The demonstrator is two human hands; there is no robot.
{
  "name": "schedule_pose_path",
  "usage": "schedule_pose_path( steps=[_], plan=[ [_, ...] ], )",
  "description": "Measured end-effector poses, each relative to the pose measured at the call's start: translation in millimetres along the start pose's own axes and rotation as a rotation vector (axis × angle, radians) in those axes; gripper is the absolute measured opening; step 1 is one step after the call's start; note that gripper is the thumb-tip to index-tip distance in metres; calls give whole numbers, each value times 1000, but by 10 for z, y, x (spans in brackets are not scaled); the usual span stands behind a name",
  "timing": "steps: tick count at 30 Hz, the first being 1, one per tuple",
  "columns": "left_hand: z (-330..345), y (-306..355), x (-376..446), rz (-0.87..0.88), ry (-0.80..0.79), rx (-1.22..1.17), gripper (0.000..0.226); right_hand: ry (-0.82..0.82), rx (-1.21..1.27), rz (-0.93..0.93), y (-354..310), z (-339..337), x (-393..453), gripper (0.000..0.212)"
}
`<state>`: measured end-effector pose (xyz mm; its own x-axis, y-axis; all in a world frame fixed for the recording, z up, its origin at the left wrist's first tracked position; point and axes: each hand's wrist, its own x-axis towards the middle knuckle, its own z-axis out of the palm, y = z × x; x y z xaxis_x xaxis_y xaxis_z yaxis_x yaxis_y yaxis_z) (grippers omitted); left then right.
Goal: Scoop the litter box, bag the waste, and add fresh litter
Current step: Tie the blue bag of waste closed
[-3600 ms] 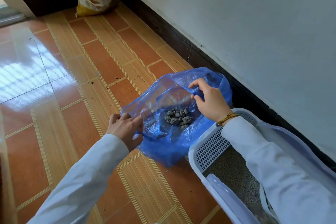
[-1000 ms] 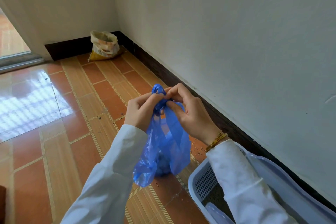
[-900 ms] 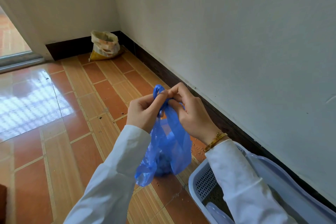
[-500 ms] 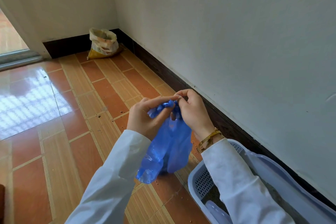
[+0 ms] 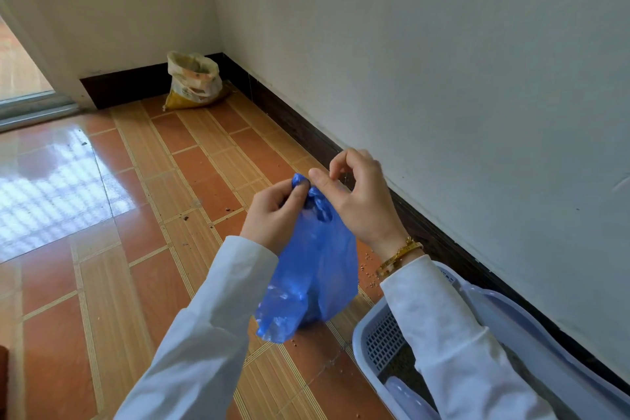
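We're in a corner of a room with plain white walls point(image 5: 443, 61) and a dark baseboard point(image 5: 306, 133) running along the bottom. The floor point(image 5: 143, 215) is glossy orange-brown tile with striped tan bands, and there's a bright window reflection on it over to the left. Bits of litter are scattered on the tiles near the wall.

Our left hand point(image 5: 272, 215) has its fingers curled tight, pinching the bunched top of the blue plastic bag point(image 5: 313, 276). Our right hand point(image 5: 361, 198) is right beside it, thumb touching the bag's twisted neck, other fingers loosely curled; we can't tell for sure if it actually has a grip. The bag hangs in the air between our hands, above the floor, with a dark lump low inside.

The lavender litter box point(image 5: 385, 341) sits against the wall at lower right, grid panel showing, grey litter inside. Back in the far corner an open yellowish sack point(image 5: 194, 82) leans against the baseboard. A doorway sits at far left.
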<state>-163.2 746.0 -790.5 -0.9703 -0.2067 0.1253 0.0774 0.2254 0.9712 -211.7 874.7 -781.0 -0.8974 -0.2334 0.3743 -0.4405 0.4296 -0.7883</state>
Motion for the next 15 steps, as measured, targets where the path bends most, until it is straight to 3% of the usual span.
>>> schedule_pose_path(
  steps=[2, 4, 10, 13, 15],
  plan=[
    [-20, 37, 1, -57, 22, -204, 24, 66, -110, -50, -32, -3, -18, 37],
    [-31, 43, 3, -92, 49, -336, 19, 19, -134, -52, -49, 23, -49, 39],
    [-15, -10, -2, -192, 135, -462, 16, -115, 118, 75, 8, 26, -31, 21],
    [-78, -60, 40, -257, 325, -505, 16, 44, 368, 278, 36, -62, -22, 19],
    [-159, -99, 59, -269, 368, -514, 16, 130, 427, 316, 89, -179, -9, 20]
  ],
)
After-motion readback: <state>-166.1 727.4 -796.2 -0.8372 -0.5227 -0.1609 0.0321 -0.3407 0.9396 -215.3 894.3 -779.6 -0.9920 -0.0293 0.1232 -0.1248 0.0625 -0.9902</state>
